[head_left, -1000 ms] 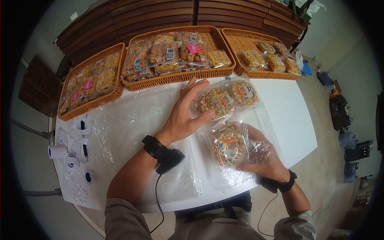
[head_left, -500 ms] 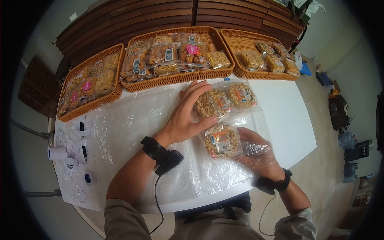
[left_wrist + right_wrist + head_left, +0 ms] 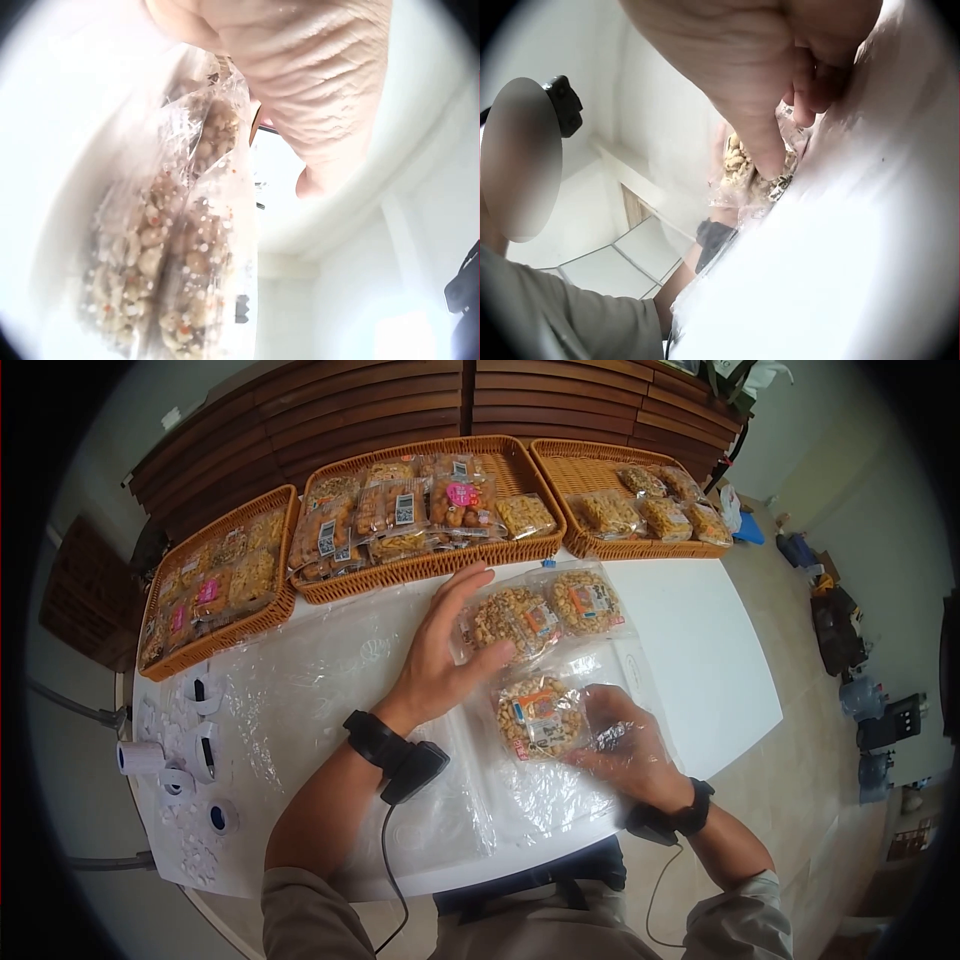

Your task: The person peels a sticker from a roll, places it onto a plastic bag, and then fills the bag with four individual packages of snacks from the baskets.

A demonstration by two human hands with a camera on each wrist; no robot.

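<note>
Two clear packs of nut clusters lie side by side near the middle of the table, the left pack (image 3: pixel 515 622) and the right pack (image 3: pixel 587 602). My left hand (image 3: pixel 440 660) rests spread against the left pack, fingers along its far side and thumb over its near edge. Closer to me is a third nut cluster pack (image 3: pixel 538 722), with a printed label on top. My right hand (image 3: pixel 630 745) pinches its right edge, and shiny clear film covers the fingers. Large clear plastic (image 3: pixel 560 805) spreads around these packs. In the left wrist view, nut clusters (image 3: pixel 150 262) show below the hand.
Three wicker trays of packed snacks line the back: left tray (image 3: pixel 285 588), middle tray (image 3: pixel 420 568) and right tray (image 3: pixel 640 548). More clear plastic sheeting (image 3: pixel 310 710) covers the table's left half. A label roll (image 3: pixel 140 758), tape rolls and paper scraps lie along the left edge.
My right hand has moved left and slightly away from me with the near pack, bringing it close below the other two. The left hand keeps its place on the left pack.
</note>
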